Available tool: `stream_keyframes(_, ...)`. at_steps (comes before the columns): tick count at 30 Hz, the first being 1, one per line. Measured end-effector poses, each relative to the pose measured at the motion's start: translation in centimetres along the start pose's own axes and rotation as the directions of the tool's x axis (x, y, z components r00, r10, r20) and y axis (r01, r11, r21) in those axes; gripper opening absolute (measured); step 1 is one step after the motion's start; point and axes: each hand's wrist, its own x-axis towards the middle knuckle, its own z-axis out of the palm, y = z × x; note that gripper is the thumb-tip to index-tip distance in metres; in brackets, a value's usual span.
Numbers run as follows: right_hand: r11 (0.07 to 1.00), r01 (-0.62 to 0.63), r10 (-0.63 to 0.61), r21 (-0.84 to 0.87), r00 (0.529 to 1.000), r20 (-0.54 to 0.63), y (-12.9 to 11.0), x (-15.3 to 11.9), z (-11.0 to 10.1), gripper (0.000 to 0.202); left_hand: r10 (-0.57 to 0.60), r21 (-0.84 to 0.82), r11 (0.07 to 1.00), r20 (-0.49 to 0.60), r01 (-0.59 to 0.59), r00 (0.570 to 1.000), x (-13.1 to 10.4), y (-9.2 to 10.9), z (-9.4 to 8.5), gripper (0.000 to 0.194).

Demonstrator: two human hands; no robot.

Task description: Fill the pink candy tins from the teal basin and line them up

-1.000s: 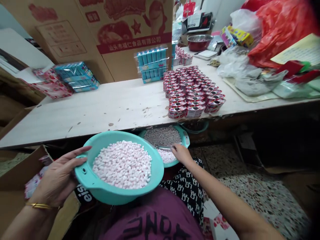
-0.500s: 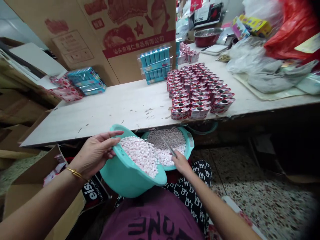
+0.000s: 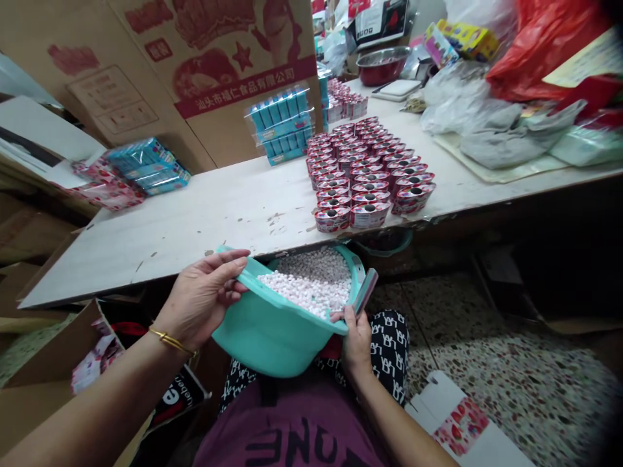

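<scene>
**Down at lap level, it's pretty crammed**

On the left rim of a tilted teal basin (image 3: 277, 340), the left hand (image 3: 204, 295) has a pinch going, thumb on the near side, closed right onto the plastic. The right hand (image 3: 357, 344) is wrapped around a shiny metal tool (image 3: 366, 292) that pokes up past the thumb, and its fingertips are also at the basin's low right end.

The basin is just above the wearer's patterned trousers (image 3: 389, 350), left end up, mouth turned away to the right. White pellets (image 3: 296, 285) are heaped inside. Right behind it there's a lower teal basin (image 3: 357, 272) with more pellets, and the tilted one blocks its front part. Honestly can't tell where one heap stops and the other starts. The table (image 3: 233, 211) crowds the far side too, its front edge right above the lower basin.

Up top, rows of red-and-white tubs (image 3: 370, 172) sit close to that edge, with blue packs (image 3: 282, 123) behind them against a big printed carton (image 3: 214, 139). Further right: a red metal bowl (image 3: 382, 68), rumpled clear bags (image 3: 506, 139) and a red plastic bag (image 3: 545, 52).

Down left, an open cardboard box (image 3: 43, 383) sits under the left forearm. Down right, a strawberry-print box (image 3: 462, 421) is on the speckled floor (image 3: 525, 376).
</scene>
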Motion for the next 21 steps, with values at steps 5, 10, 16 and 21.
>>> stream_keyframes(5, 0.997, 0.052, -0.048, 0.059, 0.997, -0.063, -2.3, 2.7, 0.0, 0.031, 0.061, -0.05, 0.997, -0.039, -0.063, 0.997, -0.2, 1.4, 1.8, 0.023)
stream_keyframes(10, 0.995, 0.071, -0.068, 0.071, 0.997, -0.045, -3.3, 3.2, 0.0, 0.03, 0.086, -0.074, 0.993, -0.054, -0.09, 0.995, -0.6, 2.0, 2.2, 0.02)
stream_keyframes(16, 0.999, -0.041, 0.04, -0.008, 0.999, -0.004, -1.6, 2.0, 0.1, 0.034, -0.048, -0.091, 0.995, -0.119, 0.037, 0.992, -0.5, 0.8, 1.3, 0.019)
stream_keyframes(21, 0.997, 0.057, -0.057, 0.045, 0.998, -0.014, -3.4, 2.3, 0.4, 0.033, 0.014, -0.121, 0.992, -0.144, -0.032, 0.989, -1.7, 2.1, 0.9, 0.024)
